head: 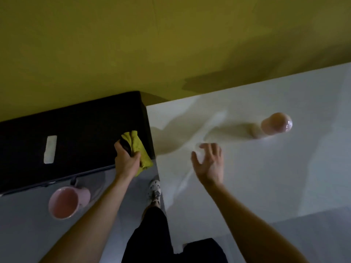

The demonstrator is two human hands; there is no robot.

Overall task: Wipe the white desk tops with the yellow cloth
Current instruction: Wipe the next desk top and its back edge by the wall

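My left hand (pixel 126 161) is closed around the bunched yellow cloth (pixel 137 147), held at the right end of a black box-like surface, just left of the white desk top (pixel 266 168). The cloth hangs off the black edge and does not touch the white top. Over the white desk's near left part hovers my right hand (pixel 209 162), fingers spread and holding nothing. A glossy streak runs across the white top near that hand.
A pink mug (pixel 65 203) stands on a second pale surface at lower left, below the black box (pixel 72 137) with its white label. A pink rounded object (pixel 277 125) stands on the white desk, far right. The wall behind is yellow-green. My leg and shoe (pixel 154 188) show between the desks.
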